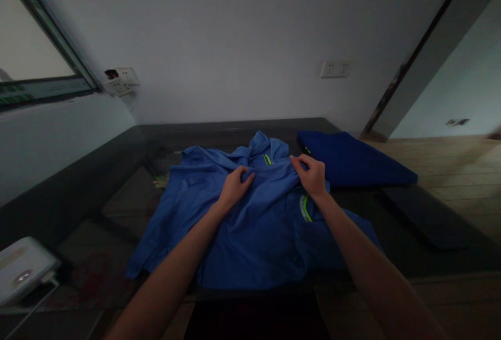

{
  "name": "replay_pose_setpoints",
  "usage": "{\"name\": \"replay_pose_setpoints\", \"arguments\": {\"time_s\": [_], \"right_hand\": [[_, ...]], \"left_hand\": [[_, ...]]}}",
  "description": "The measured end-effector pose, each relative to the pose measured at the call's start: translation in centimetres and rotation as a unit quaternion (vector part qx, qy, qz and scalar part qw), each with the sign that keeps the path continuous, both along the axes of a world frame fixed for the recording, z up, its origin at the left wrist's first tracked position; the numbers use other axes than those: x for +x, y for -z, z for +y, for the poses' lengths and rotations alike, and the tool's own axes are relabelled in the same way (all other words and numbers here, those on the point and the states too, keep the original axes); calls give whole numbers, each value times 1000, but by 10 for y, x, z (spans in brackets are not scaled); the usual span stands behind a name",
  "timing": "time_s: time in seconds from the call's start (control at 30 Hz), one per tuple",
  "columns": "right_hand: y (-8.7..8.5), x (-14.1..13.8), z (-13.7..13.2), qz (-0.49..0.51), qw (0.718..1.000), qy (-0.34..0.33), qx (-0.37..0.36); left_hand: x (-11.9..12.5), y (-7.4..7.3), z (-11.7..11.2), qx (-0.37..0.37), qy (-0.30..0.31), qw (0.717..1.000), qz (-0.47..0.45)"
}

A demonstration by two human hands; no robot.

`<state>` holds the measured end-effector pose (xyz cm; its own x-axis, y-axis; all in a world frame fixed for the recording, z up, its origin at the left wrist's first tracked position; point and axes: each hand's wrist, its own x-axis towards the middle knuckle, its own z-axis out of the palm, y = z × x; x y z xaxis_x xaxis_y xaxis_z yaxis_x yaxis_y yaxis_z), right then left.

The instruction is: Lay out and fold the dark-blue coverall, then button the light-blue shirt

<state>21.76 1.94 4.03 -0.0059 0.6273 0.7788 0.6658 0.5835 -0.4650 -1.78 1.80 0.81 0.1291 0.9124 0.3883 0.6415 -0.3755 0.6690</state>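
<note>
A blue long-sleeved work jacket [250,246] with yellow-green reflective strips lies spread over a dark glass-topped table [117,194], its collar toward the wall. My left hand [236,186] is at the middle of the jacket's upper part, thumb and fingers pinching the cloth. Farther right, my right hand [311,173] pinches the fabric near the shoulder, its fingertips closed on a fold. Between the two hands the cloth is drawn into a nearly straight edge. One sleeve hangs to the lower left; the other runs right, partly behind my right forearm.
A folded darker blue cloth item [356,160] lies at the back right, with a flat dark object [425,217] in front of it. A white device with a cable [25,269] sits at the left front corner. A wall [230,53] with sockets borders the table's back.
</note>
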Motion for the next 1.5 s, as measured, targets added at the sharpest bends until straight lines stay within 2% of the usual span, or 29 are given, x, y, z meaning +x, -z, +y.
{"name": "replay_pose_setpoints", "arguments": {"time_s": [0.13,0.23,0.3,0.37,0.43,0.5,0.7,0.97,1.07,1.27,1.5], "right_hand": [[8,4,9,-78,993,57,-62],[8,-2,6,-159,983,63,-62],[5,-12,0,-181,982,20,-47],[4,-24,-9,-177,981,-54,-52],[4,-35,-15,-163,975,-128,-84],[6,-42,-18,-141,967,-171,-127],[9,-39,-12,-90,950,-217,-208],[11,-32,-7,-72,908,-309,-273],[10,-31,-7,-72,906,-302,-287],[11,-29,-3,-18,927,-244,-285],[14,-29,-1,1,928,-247,-278]], "left_hand": [[1,-5,-2,-18,9,1000,10],[3,-6,-3,-11,17,1000,11],[6,-5,-6,2,38,999,9],[10,-4,-10,15,65,998,8],[15,-4,-15,25,86,996,0],[20,-6,-20,30,96,995,-13],[23,-11,-26,23,120,991,-59],[23,-9,-25,-6,126,988,-87],[23,-9,-24,-16,123,989,-79],[22,-3,-22,27,105,989,-99],[22,-6,-23,70,108,991,-19]]}}
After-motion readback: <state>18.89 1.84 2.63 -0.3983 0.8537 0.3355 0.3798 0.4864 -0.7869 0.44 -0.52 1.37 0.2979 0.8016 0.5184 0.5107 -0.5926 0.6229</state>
